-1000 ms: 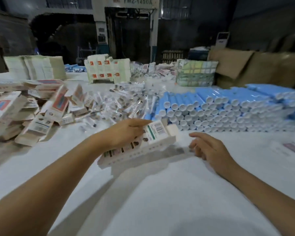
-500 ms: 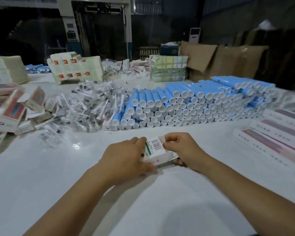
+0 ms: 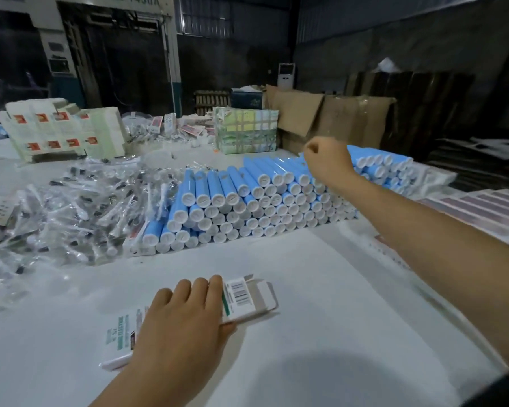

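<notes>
L hand [image 3: 182, 327] grips box [image 3: 245, 298]; R hand [image 3: 327, 163] curled (over tubes [image 3: 232, 198]).

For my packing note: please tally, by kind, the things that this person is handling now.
Open carton, held by the left grip: 1
Stack of blue tubes, reached by the right grip: 1
Total: 2

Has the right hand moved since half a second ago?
Yes. The right hand left the box and went away from the person, to the top of the stack of blue tubes.
</notes>
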Available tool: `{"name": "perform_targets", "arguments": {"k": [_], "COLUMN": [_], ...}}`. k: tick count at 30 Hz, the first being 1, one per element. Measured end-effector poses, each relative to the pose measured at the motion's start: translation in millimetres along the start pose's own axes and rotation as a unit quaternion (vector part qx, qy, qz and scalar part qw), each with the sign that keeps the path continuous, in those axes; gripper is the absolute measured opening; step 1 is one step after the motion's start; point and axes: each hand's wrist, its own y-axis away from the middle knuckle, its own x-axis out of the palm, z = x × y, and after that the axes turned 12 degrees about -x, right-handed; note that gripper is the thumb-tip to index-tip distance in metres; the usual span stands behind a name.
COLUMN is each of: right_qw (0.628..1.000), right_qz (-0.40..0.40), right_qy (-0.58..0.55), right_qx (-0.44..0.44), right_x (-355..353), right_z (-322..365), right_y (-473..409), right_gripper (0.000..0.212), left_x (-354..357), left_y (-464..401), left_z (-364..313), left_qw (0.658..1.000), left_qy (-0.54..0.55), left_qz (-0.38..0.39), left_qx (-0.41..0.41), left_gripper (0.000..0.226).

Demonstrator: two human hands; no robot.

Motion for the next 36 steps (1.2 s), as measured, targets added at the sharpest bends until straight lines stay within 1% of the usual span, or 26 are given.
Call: {"name": "perform_targets", "arguments": {"k": [2, 4, 6, 8, 10, 15, 17, 18, 20, 22, 23, 24, 25, 26, 27, 29, 32, 34, 36], "right_qw": [0.992, 0.965, 0.937, 0.917, 0.904, 0.921, 0.93, 0.942, 0.973, 0.996, 0.996, 0.986, 0.969, 0.948, 0.927, 0.892, 0.84, 0.807, 0.803], "right_qz": [0.027, 0.085, 0.148, 0.191, 0.201, 0.185, 0.158, 0.132, 0.064, -0.017, -0.052, -0.073, -0.083, -0.087, -0.087, -0.086, -0.088, -0.085, -0.087], "right_qy": [0.124, 0.25, 0.313, 0.339, 0.362, 0.325, 0.315, 0.292, 0.204, 0.048, -0.047, -0.143, -0.232, -0.305, -0.364, -0.435, -0.502, -0.541, -0.547], "right_qx": [0.001, 0.001, 0.037, 0.083, 0.103, 0.113, 0.107, 0.1, 0.086, 0.069, 0.051, 0.036, 0.028, 0.029, 0.038, 0.086, 0.185, 0.222, 0.22], "right_x": [-2.7, -1.2, 6.8, 18.3, 25.9, 26.1, 20.3, 15.5, 2.0, -12.9, -19.2, -24.4, -28.0, -28.9, -26.3, -12.6, 12.0, 22.0, 27.2], "right_z": [-21.4, -41.2, -60.2, -76.3, -84.8, -88.7, -83.8, -77.8, -58.9, -35.5, -24.3, -13.4, -5.4, 1.0, 6.6, 17.5, 33.6, 43.6, 51.8], "right_y": [-37.1, -62.2, -76.5, -83.4, -87.3, -91.3, -88.9, -86.6, -77.8, -58.8, -43.8, -24.5, -3.1, 20.3, 45.0, 91.8, 142.7, 158.1, 166.4], "right_gripper": [0.025, 0.022, 0.022, 0.028, 0.033, 0.022, 0.02, 0.018, 0.018, 0.023, 0.035, 0.055, 0.074, 0.088, 0.095, 0.094, 0.082, 0.072, 0.059], "left_x": [6.7, 12.7, 16.0, 19.0, 20.5, 21.8, 19.5, 16.9, 11.5, 4.9, 2.3, -0.9, -4.3, -8.5, -12.3, -9.7, -6.4, -6.3, -5.3], "left_y": [-3.5, -6.4, -10.4, -12.9, -14.5, -13.1, -12.4, -12.1, -12.1, -11.0, -10.4, -10.2, -10.4, -10.6, -11.2, -10.6, -9.7, -8.9, -7.2], "left_z": [-0.1, -0.1, 0.1, 1.0, 3.1, 3.7, 2.6, 2.1, 1.6, 1.8, 2.8, 3.8, 4.1, 3.6, 3.1, 6.8, 7.6, 8.2, 8.3], "left_qw": [1.0, 1.0, 1.0, 1.0, 1.0, 1.0, 1.0, 0.999, 0.998, 0.997, 0.997, 0.996, 0.995, 0.994, 0.992, 0.991, 0.99, 0.99, 0.99], "left_qy": [0.005, 0.0, -0.006, -0.016, -0.016, 0.006, 0.001, -0.003, -0.01, -0.009, -0.005, 0.0, 0.007, 0.011, 0.008, 0.01, 0.002, 0.001, 0.002], "left_qz": [-0.007, -0.014, 0.0, 0.009, 0.015, 0.012, 0.029, 0.04, 0.051, 0.068, 0.075, 0.08, 0.083, 0.091, 0.101, 0.095, 0.098, 0.098, 0.093], "left_qx": [-0.005, -0.011, -0.01, -0.004, 0.002, -0.005, -0.012, -0.017, -0.021, -0.023, -0.029, -0.038, -0.049, -0.063, -0.077, -0.095, -0.1, -0.106, -0.11], "left_gripper": [0.066, 0.067, 0.067, 0.07, 0.072, 0.067, 0.068, 0.068, 0.066, 0.065, 0.064, 0.064, 0.065, 0.067, 0.068, 0.07, 0.068, 0.067, 0.066]}}
